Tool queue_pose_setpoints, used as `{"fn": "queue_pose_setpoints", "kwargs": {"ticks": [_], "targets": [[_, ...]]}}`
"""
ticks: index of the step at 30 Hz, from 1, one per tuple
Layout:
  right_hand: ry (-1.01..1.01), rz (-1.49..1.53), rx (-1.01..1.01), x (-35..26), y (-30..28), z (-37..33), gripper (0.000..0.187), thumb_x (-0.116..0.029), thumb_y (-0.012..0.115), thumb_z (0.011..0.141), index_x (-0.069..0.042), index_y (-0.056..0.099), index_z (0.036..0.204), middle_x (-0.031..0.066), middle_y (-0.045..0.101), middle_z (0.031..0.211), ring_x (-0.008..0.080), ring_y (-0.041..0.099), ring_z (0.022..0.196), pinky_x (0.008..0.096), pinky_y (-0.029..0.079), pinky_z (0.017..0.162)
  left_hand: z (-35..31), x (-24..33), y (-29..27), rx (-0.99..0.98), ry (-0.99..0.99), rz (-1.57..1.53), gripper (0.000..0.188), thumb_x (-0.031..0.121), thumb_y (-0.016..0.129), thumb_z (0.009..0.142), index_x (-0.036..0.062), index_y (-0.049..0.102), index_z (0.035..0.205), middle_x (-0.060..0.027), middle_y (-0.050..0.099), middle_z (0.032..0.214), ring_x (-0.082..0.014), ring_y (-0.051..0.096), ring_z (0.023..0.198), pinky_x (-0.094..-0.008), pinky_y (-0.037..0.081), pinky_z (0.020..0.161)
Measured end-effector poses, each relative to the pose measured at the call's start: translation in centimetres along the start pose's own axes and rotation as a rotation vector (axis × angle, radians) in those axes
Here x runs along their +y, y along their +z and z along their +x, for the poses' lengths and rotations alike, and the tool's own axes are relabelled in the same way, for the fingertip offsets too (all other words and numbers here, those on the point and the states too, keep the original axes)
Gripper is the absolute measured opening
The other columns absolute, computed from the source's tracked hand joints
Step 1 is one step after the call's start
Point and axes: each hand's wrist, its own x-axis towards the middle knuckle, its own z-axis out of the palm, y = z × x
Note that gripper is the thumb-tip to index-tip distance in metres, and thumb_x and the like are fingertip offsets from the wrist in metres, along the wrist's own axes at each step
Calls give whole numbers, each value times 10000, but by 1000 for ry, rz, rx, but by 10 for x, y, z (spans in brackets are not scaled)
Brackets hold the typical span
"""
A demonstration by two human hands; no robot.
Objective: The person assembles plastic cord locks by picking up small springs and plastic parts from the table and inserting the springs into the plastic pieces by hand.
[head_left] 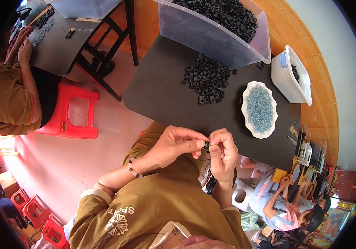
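Over my lap, just off the table's near edge, both hands meet at a small black plastic part point(206, 145). My left hand point(180, 143) pinches it between thumb and fingers. From the other side, the closed thumb and fingers of my right hand point(223, 154) grip it too; whether a second tiny piece is between them is hidden. Beyond my hands, a loose heap of small black plastic parts point(209, 79) lies on the dark table point(157, 79). A white scalloped dish point(250, 128) at the right holds many tiny clear bluish pieces point(260, 108).
A large translucent bin point(198, 35) full of black parts stands at the table's far side. Right of it is a white tub point(285, 83). At the left, a person point(14, 95) works at another table, beside a red stool point(72, 112). More people point(277, 203) sit at the lower right.
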Motion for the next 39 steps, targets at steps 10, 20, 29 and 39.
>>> {"fn": "queue_pose_setpoints", "kwargs": {"ticks": [10, 20, 29, 39], "targets": [[134, 220, -18, 10, 5, 1, 215, -221, 583, 1028, -26, 510, 973, 43, 528, 939, 114, 499, 803, 247, 425, 723, 0, -5, 1, 45, 24, 7, 256, 150, 660, 988, -34, 695, 1162, -41, 687, 867, -92, 622, 743, -262, 559, 708], [172, 185, 85, 6, 12, 2, 137, -137, 595, 1020, -16, 544, 986, 28, 559, 940, 81, 533, 806, 222, 451, 721, 7, -12, 3, 139, 109, -113, 248, 123, 651, 988, -28, 694, 1181, -38, 680, 901, -96, 625, 755, -264, 560, 729], [132, 98, 277, 11, 9, -1, 83, -50, 630, 978, 25, 606, 952, 35, 627, 949, 78, 551, 798, 213, 451, 710, 19, -17, 10, 176, 329, 247, 218, 40, 684, 946, -6, 717, 1157, -72, 690, 957, -111, 671, 817, -236, 564, 749], [93, 225, 174, 14, -18, 0, 182, -51, 645, 965, 63, 690, 1099, 115, 660, 1066, 107, 586, 847, 234, 471, 729, 31, -25, 22, 252, 682, 855, 286, -34, 794, 802, 27, 759, 1080, -86, 707, 955, -137, 674, 774, -233, 548, 622]]}}
